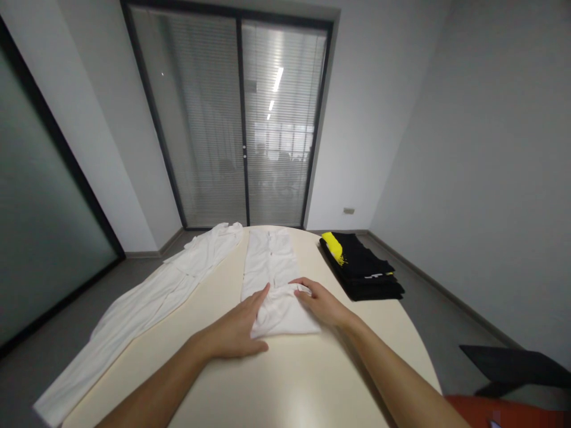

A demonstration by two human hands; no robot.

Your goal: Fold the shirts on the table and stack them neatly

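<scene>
Head view: I see white garment stretching lengthwise toward 12 o'clock, left hand spread at its near fold, right hand pinching cloth.

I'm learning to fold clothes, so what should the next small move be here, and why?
Probably smooth the near fold of the middle white garment flat: its cloth looks rumpled between the left hand and the right hand, while the far part lies flatter.
</scene>
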